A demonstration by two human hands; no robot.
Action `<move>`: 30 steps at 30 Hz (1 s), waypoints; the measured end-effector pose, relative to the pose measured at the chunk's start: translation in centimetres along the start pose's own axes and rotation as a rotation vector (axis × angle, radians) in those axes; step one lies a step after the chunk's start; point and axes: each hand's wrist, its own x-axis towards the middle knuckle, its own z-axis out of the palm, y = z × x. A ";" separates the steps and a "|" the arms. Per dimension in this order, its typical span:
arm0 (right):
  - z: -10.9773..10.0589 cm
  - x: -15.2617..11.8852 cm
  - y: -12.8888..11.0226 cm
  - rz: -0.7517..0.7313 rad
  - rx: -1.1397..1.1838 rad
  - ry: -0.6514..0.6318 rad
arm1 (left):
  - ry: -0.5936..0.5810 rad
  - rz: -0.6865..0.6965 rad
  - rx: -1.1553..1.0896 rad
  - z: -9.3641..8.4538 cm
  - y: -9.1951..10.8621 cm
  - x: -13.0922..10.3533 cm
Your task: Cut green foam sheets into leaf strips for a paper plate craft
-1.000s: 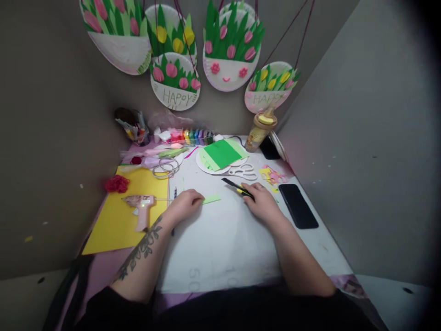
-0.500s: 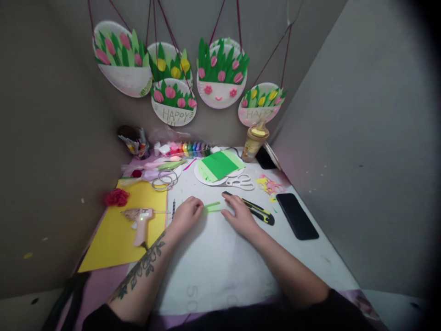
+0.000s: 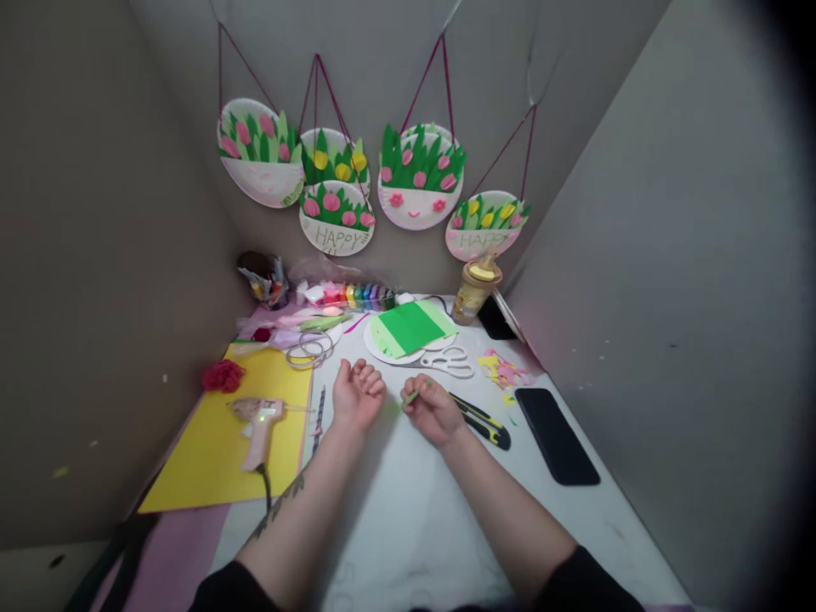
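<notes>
My left hand (image 3: pixel 359 395) is raised over the table with its palm turned up. Its fingers curl loosely, the thumb stands apart, and no object shows in the palm. Beside it, my right hand (image 3: pixel 434 412) is closed with a narrow green paper strip (image 3: pixel 412 397) pinched at the fingertips. A black and yellow utility knife (image 3: pixel 483 423) lies just right of the right hand. Beyond the hands, green paper sheets (image 3: pixel 411 327) rest on white paper plates (image 3: pixel 376 344), with white-handled scissors (image 3: pixel 454 362) next to them.
A pink glue gun (image 3: pixel 261 425) lies on yellow sheets (image 3: pixel 191 472) at the left. At the right are a black phone (image 3: pixel 557 435) and paper scraps (image 3: pixel 502 371). A drink cup (image 3: pixel 475 291) stands at the back, below hanging plate baskets (image 3: pixel 421 208).
Both hands have lifted and turned palm up. The green strip, earlier lying between the hands, is now in the right hand's fingers. The camera view has tilted upward.
</notes>
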 end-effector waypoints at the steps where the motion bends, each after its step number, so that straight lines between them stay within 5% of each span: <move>1: 0.0 -0.3 0.1 0.028 0.002 -0.065 | 0.005 -0.012 -0.085 0.0 -0.1 0.1; 5: 0.1 -0.7 0.3 0.074 -0.050 -0.179 | 0.015 -0.122 -0.099 0.2 -0.9 0.1; 9: 0.1 -0.1 -0.3 -0.087 -0.086 0.030 | 0.024 -0.278 0.289 0.1 -1.0 -0.8; 13: -0.5 0.6 -0.5 -0.242 -0.226 0.303 | -0.023 -0.026 0.949 -0.4 -0.2 -1.8; 17: -0.5 0.3 0.7 -0.227 -0.419 0.379 | -0.015 0.196 1.358 -1.2 0.0 -2.3; 30: 1.9 -0.4 3.0 -0.063 -0.370 0.341 | -0.033 0.218 1.378 -1.8 -0.5 -3.0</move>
